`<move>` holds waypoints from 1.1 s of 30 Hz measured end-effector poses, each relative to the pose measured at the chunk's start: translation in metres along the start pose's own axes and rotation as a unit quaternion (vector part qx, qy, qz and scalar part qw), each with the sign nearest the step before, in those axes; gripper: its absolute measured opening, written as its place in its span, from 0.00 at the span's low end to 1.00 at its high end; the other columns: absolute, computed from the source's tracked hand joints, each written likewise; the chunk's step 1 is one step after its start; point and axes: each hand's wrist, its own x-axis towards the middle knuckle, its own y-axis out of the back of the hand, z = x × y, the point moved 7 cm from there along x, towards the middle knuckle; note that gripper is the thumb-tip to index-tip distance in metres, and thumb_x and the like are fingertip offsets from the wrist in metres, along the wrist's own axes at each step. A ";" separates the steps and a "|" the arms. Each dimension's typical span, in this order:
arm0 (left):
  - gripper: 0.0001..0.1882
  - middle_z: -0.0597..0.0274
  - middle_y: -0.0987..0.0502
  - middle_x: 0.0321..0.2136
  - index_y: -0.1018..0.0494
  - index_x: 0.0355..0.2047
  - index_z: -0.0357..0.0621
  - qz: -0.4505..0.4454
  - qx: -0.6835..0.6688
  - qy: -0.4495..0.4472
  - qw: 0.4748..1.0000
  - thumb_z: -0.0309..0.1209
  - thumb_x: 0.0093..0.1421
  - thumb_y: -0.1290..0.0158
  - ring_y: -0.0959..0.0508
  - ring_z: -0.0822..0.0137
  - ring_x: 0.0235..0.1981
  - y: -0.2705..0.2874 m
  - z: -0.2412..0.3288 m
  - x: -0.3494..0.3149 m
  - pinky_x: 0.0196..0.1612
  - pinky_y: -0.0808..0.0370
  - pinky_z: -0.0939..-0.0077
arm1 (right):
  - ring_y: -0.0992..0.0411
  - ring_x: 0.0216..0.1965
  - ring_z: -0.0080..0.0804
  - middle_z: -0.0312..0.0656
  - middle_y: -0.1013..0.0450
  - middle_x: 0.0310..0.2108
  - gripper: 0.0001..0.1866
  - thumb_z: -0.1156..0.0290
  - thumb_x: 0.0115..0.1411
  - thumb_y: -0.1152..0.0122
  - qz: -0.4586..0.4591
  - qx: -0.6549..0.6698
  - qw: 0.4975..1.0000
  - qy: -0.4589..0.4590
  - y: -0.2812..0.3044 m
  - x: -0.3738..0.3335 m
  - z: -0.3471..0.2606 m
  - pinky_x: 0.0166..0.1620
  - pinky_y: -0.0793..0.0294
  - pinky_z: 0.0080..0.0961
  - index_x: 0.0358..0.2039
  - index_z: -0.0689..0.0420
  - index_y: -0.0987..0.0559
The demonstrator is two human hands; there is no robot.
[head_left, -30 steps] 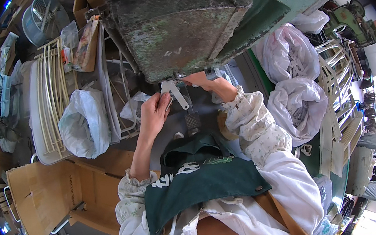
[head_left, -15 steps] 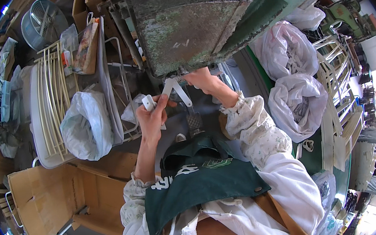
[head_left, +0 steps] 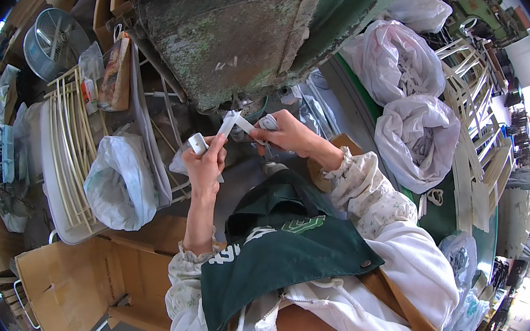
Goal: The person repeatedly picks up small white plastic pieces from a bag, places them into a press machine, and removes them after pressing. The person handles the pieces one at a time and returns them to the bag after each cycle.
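My left hand point(head_left: 203, 166) is raised in front of my chest and grips a small white plastic piece point(head_left: 198, 143) between thumb and fingers. My right hand point(head_left: 285, 138) holds a white V-shaped plastic part point(head_left: 232, 123) with a rounded grey-white end point(head_left: 267, 123). Both hands sit close together just under the worn green metal machine body point(head_left: 243, 30). The part's arms point toward the machine's underside. A green apron point(head_left: 274, 243) covers my chest below.
A white tray point(head_left: 52, 190) with pale strips and a white bag point(head_left: 120, 182) stands at left. Cardboard boxes point(head_left: 76, 285) lie lower left. Two white bags of parts point(head_left: 415, 135) and racks of white pieces point(head_left: 478, 115) stand at right. A metal fan point(head_left: 55, 42) is upper left.
Both hands have drawn back from the machine's underside toward my chest. My left hand has turned and now shows a small white piece; my right hand has pulled the V-shaped part lower.
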 end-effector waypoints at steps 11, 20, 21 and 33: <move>0.08 0.68 0.32 0.12 0.25 0.26 0.33 -0.028 -0.006 0.012 1.000 0.28 0.56 0.42 0.37 0.82 0.10 0.006 0.003 0.004 0.11 0.49 0.88 | 0.40 0.13 0.13 0.32 0.28 0.16 0.12 0.65 0.60 0.43 -0.003 0.001 1.000 0.002 -0.004 0.002 0.001 0.16 0.45 0.14 0.29 0.62 0.20; 0.10 0.65 0.28 0.18 0.26 0.33 0.36 -0.107 -0.013 0.030 0.994 0.32 0.58 0.43 0.36 0.81 0.13 0.017 -0.004 -0.018 0.15 0.46 0.88 | 0.38 0.15 0.13 0.31 0.29 0.17 0.12 0.64 0.61 0.44 0.141 0.060 0.987 0.056 0.019 -0.028 -0.002 0.19 0.41 0.14 0.28 0.60 0.22; 0.10 0.65 0.28 0.18 0.26 0.33 0.35 -0.094 -0.037 0.049 0.994 0.32 0.58 0.43 0.36 0.80 0.13 0.024 -0.010 -0.020 0.15 0.46 0.88 | 0.38 0.15 0.14 0.30 0.30 0.17 0.12 0.64 0.61 0.44 0.170 0.076 0.980 0.065 0.027 -0.032 -0.007 0.18 0.41 0.14 0.27 0.59 0.22; 0.23 0.48 0.28 0.38 0.40 0.56 0.32 -0.055 -0.262 0.139 0.954 0.24 0.60 0.65 0.25 0.57 0.34 0.078 -0.064 -0.033 0.43 0.27 0.65 | 0.30 0.26 0.31 0.46 0.29 0.31 0.13 0.73 0.58 0.50 0.506 -0.059 0.858 -0.064 0.238 -0.074 0.044 0.23 0.31 0.29 0.43 0.62 0.31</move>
